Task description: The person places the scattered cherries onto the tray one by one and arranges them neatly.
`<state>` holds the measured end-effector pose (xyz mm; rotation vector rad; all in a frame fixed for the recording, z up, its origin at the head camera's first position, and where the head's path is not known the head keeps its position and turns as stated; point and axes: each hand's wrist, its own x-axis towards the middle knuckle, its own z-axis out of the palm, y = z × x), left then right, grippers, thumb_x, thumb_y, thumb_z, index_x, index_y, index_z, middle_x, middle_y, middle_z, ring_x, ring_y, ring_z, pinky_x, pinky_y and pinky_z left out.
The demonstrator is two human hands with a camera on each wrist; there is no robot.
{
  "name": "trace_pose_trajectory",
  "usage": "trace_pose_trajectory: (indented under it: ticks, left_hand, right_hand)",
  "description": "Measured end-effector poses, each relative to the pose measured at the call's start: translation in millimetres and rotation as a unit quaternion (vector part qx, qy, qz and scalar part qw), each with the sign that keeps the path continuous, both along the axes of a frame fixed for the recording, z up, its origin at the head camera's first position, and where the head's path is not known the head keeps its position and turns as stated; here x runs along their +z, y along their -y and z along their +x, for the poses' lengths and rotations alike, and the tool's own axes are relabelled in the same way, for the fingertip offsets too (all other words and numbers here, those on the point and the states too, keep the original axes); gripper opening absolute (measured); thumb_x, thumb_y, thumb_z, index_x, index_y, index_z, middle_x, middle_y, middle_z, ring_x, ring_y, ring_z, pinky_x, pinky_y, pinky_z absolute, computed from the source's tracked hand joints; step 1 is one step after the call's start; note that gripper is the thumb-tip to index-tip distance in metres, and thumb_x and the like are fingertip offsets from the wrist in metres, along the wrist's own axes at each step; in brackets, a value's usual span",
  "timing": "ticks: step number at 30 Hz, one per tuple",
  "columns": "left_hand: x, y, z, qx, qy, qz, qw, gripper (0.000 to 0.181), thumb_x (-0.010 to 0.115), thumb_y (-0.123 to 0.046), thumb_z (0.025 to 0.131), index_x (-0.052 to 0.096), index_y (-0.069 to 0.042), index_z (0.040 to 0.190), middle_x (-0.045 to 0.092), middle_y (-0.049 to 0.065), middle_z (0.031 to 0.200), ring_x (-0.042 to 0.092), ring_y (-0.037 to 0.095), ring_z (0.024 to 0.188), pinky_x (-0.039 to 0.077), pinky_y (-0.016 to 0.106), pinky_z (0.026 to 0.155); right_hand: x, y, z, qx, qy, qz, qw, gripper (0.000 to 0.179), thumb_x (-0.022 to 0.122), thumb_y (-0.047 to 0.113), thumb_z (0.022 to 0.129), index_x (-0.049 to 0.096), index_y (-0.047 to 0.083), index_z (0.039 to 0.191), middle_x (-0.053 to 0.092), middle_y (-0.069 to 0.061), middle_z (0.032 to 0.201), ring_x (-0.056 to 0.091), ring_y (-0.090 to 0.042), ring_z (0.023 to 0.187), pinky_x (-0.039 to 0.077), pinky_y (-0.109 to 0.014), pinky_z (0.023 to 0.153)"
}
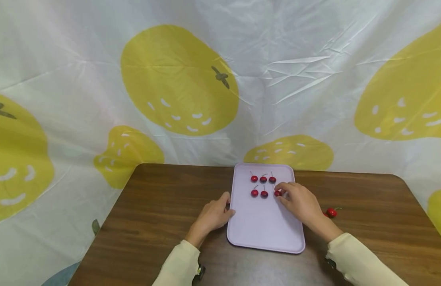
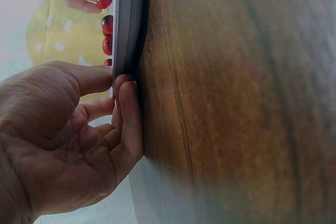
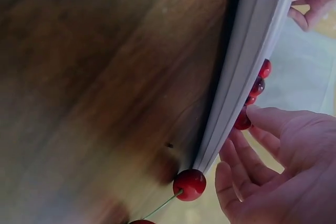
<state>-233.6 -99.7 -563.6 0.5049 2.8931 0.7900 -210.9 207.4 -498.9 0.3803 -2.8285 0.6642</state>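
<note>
A pale lilac tray (image 1: pixel 265 230) lies on the wooden table, its long side running away from me. My left hand (image 1: pixel 214 213) grips its left rim, thumb over the edge and fingers against the outer side in the left wrist view. Over the tray's right part, my right hand (image 1: pixel 302 201) pinches a red cherry (image 1: pixel 277 193) between thumb and fingertips, close above the surface. Three stemmed cherries (image 1: pixel 263 179) form the far row. Two more, a bright red one (image 1: pixel 254 193) and a darker one (image 1: pixel 264 194), line up left of the pinched cherry.
Right of the tray, a loose cherry (image 1: pixel 331 212) with a green stem lies on the table (image 1: pixel 377 222), another partly hidden by my right wrist. A white curtain (image 1: pixel 277 99) with yellow fruit prints hangs behind the table's far edge.
</note>
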Motion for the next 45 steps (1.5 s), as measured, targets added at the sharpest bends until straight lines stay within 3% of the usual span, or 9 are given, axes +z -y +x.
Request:
trace_pose_trajectory:
  ticks: [13,17,22,26,30,37,42,43,45]
  left_hand:
    - [-9.1,-0.4,-6.1,0.010,0.010,-0.012,0.9998,0.030,0.072,-0.040,0.097,0.050,-0.026,0.112,0.059,-0.007,0.075,0.054,0.014,0.060,0.041,0.032,0.055]
    - [-5.0,-0.6,-2.9,0.007,0.006,-0.009,0.9999,0.029,0.071,-0.039,0.098,0.051,-0.025,0.113,0.060,-0.006,0.077,0.054,0.013,0.062,0.041,0.032,0.055]
    - [21.5,-1.1,12.5,-0.008,-0.008,0.013,0.9999,0.027,0.070,-0.032,0.099,0.050,-0.020,0.113,0.060,-0.003,0.077,0.052,0.015,0.063,0.039,0.033,0.057]
    - [46.7,-3.8,25.4,-0.008,0.003,0.015,0.9998,0.025,0.070,-0.024,0.099,0.051,-0.016,0.113,0.060,0.001,0.078,0.053,0.017,0.065,0.040,0.033,0.058]
    - [53.4,-5.7,27.8,0.000,0.015,0.002,0.9999,0.024,0.070,-0.025,0.099,0.052,-0.016,0.113,0.059,-0.001,0.078,0.053,0.016,0.065,0.041,0.032,0.059]
    - [56.0,-6.7,29.9,0.000,0.018,0.005,0.9998,0.024,0.070,-0.023,0.099,0.052,-0.015,0.113,0.060,0.001,0.078,0.053,0.017,0.065,0.040,0.032,0.059]
    - [49.7,-4.5,26.6,-0.006,0.009,0.020,0.9998,0.024,0.069,-0.025,0.099,0.050,-0.016,0.112,0.059,0.000,0.077,0.053,0.017,0.064,0.040,0.034,0.058]
    - [42.0,-3.5,23.2,-0.009,0.000,0.017,0.9998,0.024,0.068,-0.026,0.100,0.050,-0.016,0.113,0.059,-0.001,0.077,0.053,0.017,0.064,0.040,0.034,0.058]
    - [37.9,-2.9,21.3,-0.011,0.000,0.020,0.9998,0.025,0.068,-0.027,0.100,0.050,-0.016,0.113,0.059,0.000,0.077,0.053,0.017,0.064,0.040,0.034,0.058]
  right_hand:
    - [-3.5,7.7,-5.4,0.023,-0.004,0.039,0.9990,0.023,0.083,0.015,0.089,0.077,0.015,0.112,0.078,-0.004,0.095,0.074,-0.022,0.083,0.058,-0.047,0.072]
    - [-3.0,8.5,-6.2,0.021,-0.001,0.044,0.9988,0.023,0.083,0.016,0.089,0.078,0.016,0.111,0.078,-0.004,0.095,0.075,-0.024,0.085,0.058,-0.049,0.073]
    - [-2.5,9.2,-6.8,0.020,-0.002,0.052,0.9985,0.023,0.084,0.016,0.088,0.078,0.017,0.111,0.076,-0.003,0.095,0.074,-0.025,0.084,0.059,-0.050,0.073]
    - [-3.2,9.5,-6.7,0.018,-0.011,0.060,0.9980,0.024,0.084,0.017,0.088,0.077,0.019,0.111,0.075,-0.003,0.094,0.072,-0.024,0.081,0.058,-0.050,0.072]
    - [-4.0,8.5,-6.1,0.018,-0.015,0.062,0.9978,0.026,0.084,0.018,0.088,0.077,0.019,0.113,0.076,-0.004,0.097,0.074,-0.025,0.083,0.058,-0.051,0.072]
    - [-0.1,8.6,-2.8,0.017,-0.004,0.060,0.9981,0.034,0.085,0.021,0.088,0.074,0.016,0.121,0.078,-0.007,0.104,0.074,-0.026,0.091,0.059,-0.052,0.076]
    - [5.9,3.6,7.6,-0.002,-0.017,0.052,0.9985,0.038,0.084,0.026,0.089,0.073,0.015,0.125,0.077,-0.011,0.112,0.070,-0.031,0.102,0.058,-0.053,0.080]
    - [7.7,1.3,10.3,-0.005,-0.022,0.050,0.9985,0.038,0.083,0.027,0.090,0.073,0.015,0.125,0.077,-0.011,0.113,0.069,-0.032,0.104,0.058,-0.054,0.081]
    - [11.1,-5.0,15.3,-0.007,-0.033,0.047,0.9983,0.037,0.082,0.025,0.091,0.073,0.014,0.125,0.076,-0.012,0.114,0.067,-0.033,0.104,0.057,-0.053,0.081]
